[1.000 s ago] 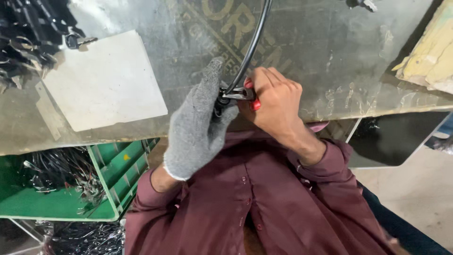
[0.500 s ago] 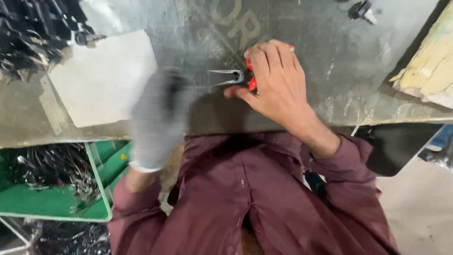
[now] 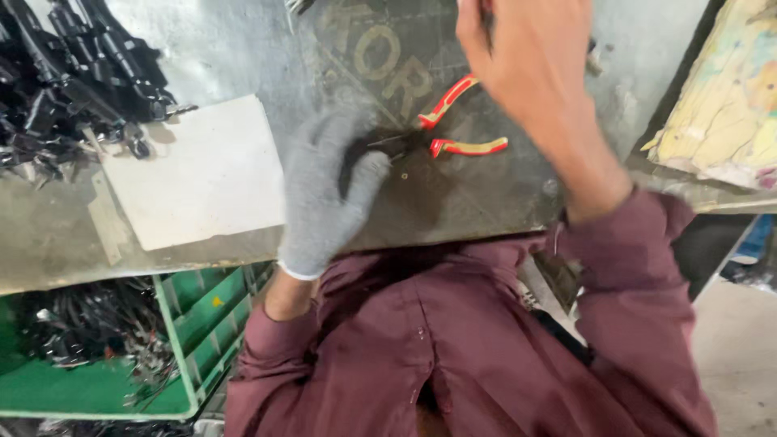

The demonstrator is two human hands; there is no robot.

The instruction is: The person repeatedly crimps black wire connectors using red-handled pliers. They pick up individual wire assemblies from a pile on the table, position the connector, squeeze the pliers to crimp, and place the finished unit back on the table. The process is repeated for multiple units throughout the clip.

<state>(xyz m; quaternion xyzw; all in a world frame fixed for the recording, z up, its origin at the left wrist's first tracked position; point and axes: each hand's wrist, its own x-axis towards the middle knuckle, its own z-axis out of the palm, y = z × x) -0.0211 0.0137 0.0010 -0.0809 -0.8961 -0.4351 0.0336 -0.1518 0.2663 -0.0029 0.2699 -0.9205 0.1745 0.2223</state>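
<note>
Pliers [image 3: 453, 129] between left hand [image 3: 328, 190], right hand [image 3: 530, 65]

A pair of metal pliers with red and yellow handles [image 3: 453, 129] lies flat on the grey metal worktop [image 3: 243, 48]; its two handles are spread apart, pointing right and up-right; its dark nose points left, touching the fingers [image 3: 368, 166] of the grey-gloved left hand [image 3: 324, 194].
</note>
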